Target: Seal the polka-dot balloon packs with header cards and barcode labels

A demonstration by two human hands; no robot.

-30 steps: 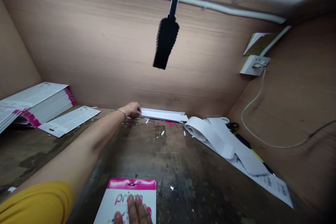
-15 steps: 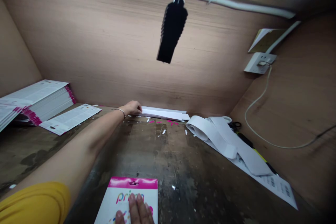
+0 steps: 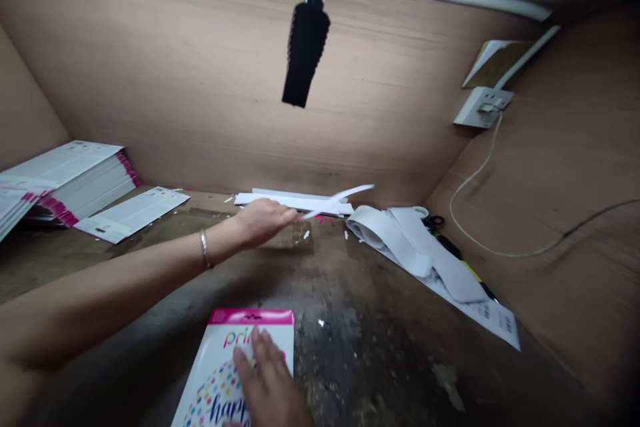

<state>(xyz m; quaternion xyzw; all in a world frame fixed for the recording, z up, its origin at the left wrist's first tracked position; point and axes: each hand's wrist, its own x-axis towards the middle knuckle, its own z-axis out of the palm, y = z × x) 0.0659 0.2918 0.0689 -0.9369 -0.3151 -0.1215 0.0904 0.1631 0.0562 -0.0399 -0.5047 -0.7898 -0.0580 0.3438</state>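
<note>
My left hand point(image 3: 263, 221) reaches out over the worn wooden table point(image 3: 360, 320) and pinches one end of a thin white strip point(image 3: 340, 200), which lifts up and to the right. Behind it a small stack of white strips point(image 3: 280, 200) lies against the back wall. My right hand point(image 3: 267, 380) rests flat, fingers spread, on a white card with a pink top edge and coloured dots point(image 3: 235, 363) near the front of the table.
A pile of pink-edged printed cards point(image 3: 65, 180) and one loose sheet point(image 3: 133, 213) lie at the left. Curled white label sheets point(image 3: 430, 260), scissors point(image 3: 433, 221) and a wall socket with cable point(image 3: 483, 113) are at the right. A black lamp head point(image 3: 306, 40) hangs above.
My left hand pulled back from the strip stack against the wall and now holds one strip lifted off it. The view tilted down, showing more of the card under my right hand.
</note>
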